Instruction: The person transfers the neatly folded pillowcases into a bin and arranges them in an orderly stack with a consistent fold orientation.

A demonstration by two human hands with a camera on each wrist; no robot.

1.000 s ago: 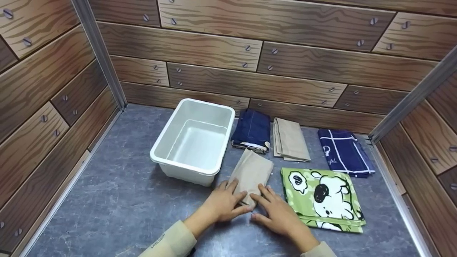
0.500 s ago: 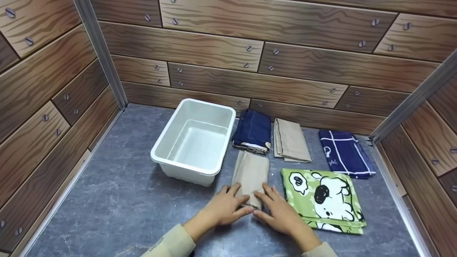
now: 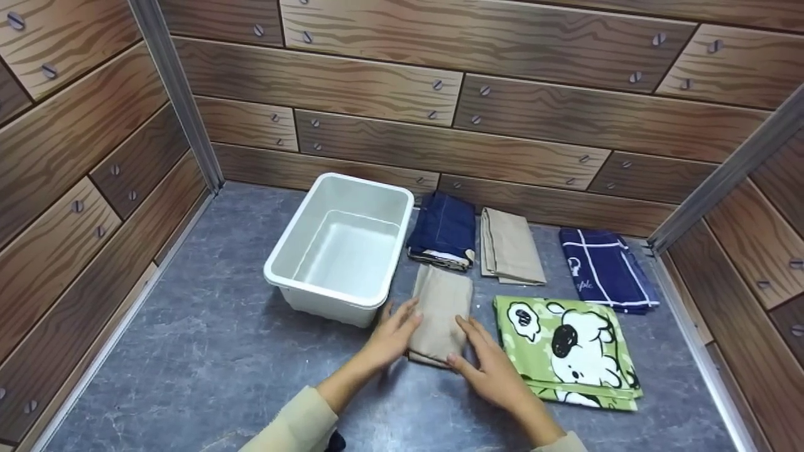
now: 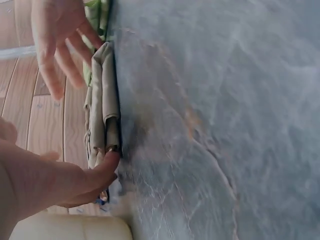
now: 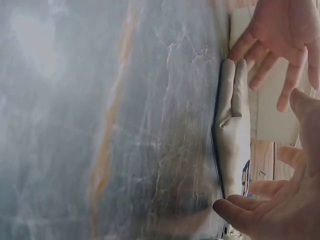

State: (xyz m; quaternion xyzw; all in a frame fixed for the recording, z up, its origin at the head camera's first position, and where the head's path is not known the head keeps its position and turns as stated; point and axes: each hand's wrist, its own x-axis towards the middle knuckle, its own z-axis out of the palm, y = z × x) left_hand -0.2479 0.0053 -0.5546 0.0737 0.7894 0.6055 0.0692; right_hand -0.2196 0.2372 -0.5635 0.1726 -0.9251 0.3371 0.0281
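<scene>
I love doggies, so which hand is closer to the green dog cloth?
Right. The right hand is just beside the green dog cloth; the left hand is farther off, across the folded beige cloth.

It's a booth [image 3: 75,157]; plank-print walls [image 3: 377,94], metal posts [image 3: 177,94].

Legible lettering stands on the navy cloth [image 3: 619,263] with white lines, at the far right near the back wall. White lowercase script [image 3: 584,285] near its lower left corner reads "ple"; whatever may precede those letters is too small to make out. Above the script sits a small white outlined emblem [image 3: 574,265], its design unclear. On the green cloth [image 3: 568,358], a white speech bubble [image 3: 523,321] outlined in black holds a dark scribble that cannot be read as letters.
</scene>
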